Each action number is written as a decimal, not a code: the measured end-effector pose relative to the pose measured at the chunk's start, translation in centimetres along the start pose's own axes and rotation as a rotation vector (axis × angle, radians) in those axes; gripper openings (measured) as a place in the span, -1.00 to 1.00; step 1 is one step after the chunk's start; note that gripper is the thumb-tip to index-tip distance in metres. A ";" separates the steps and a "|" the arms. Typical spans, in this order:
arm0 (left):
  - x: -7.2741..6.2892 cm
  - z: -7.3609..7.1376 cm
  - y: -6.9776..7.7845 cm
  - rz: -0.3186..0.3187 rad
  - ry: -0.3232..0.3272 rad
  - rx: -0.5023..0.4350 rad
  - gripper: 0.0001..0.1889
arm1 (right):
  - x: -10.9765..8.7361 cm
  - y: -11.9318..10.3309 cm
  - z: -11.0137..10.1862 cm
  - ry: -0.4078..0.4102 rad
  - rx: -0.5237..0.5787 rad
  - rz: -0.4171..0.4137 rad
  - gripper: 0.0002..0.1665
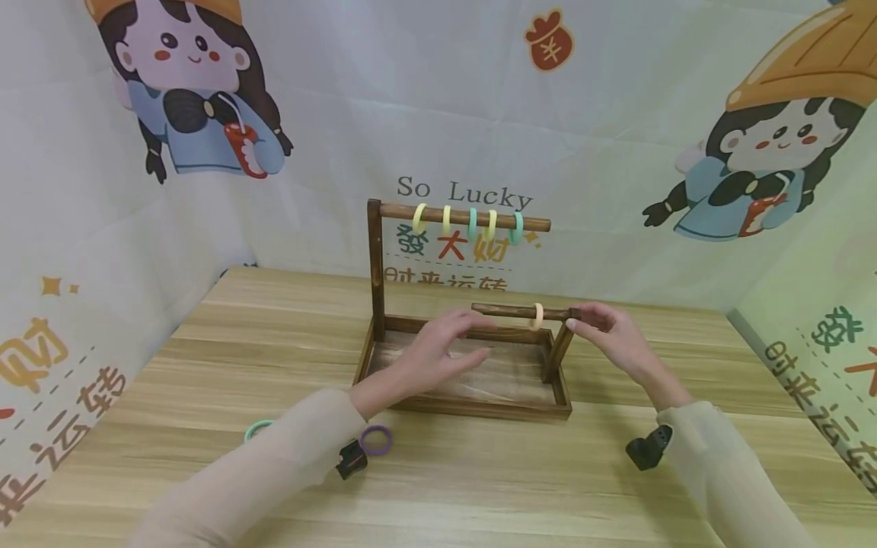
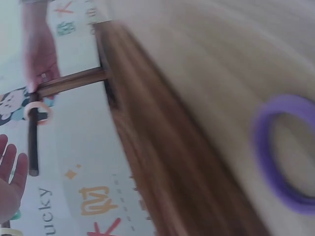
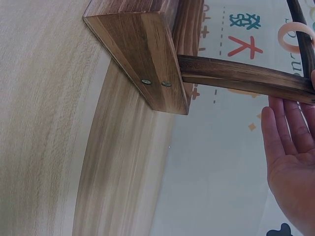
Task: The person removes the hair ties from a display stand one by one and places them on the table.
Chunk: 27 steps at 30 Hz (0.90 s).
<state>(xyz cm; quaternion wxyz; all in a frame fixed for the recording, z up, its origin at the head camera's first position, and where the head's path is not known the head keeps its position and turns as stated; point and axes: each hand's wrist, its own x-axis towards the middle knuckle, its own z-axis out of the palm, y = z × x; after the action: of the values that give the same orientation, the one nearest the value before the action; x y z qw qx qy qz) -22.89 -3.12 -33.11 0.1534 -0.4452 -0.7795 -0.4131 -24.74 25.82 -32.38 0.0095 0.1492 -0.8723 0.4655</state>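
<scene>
On a pale wood-grain surface (image 1: 171, 380), the right hand (image 1: 612, 340) pinches a brown wooden stand (image 1: 479, 409), likely rigid, best held by its short post (image 1: 559, 352); the left hand (image 1: 438, 348) gapes, empty.

- Over on the table (image 1: 493, 487) stands a rack (image 1: 376, 251), a hanging cloth (image 1: 356, 99) behind.
- Five rings (image 1: 473, 225) hang on its upper bar (image 1: 460, 217), which runs right from the left post (image 1: 377, 293).
- A single ring (image 1: 539, 317) hangs on the lower bar (image 1: 507, 310), running left from the right post (image 1: 558, 355).
- Below both bars, the tray (image 1: 473, 409).
- Right hand (image 1: 620, 340) at the right post's top.
- Left hand (image 1: 435, 350) near the lower bar's free end.
- Two table rings (image 1: 376, 454) lie left-front of the tray.
</scene>
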 end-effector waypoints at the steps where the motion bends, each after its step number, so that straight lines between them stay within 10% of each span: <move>1: 0.4 -0.1 0.2 0.003 0.015 0.002 -0.67 | 0.0 0.0 0.0 0.000 0.000 0.000 -0.42; 27: 6.0 0.7 0.1 -0.207 -0.147 0.219 -0.51 | 0.2 0.4 -0.1 0.013 0.092 -0.059 -0.47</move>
<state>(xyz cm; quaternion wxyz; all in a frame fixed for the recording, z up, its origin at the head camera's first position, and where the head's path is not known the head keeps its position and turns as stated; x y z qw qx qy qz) -26.07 0.89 -29.89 0.1001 -0.3721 -0.8707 -0.3055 -25.05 26.01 -32.61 0.0219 0.1722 -0.8450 0.5058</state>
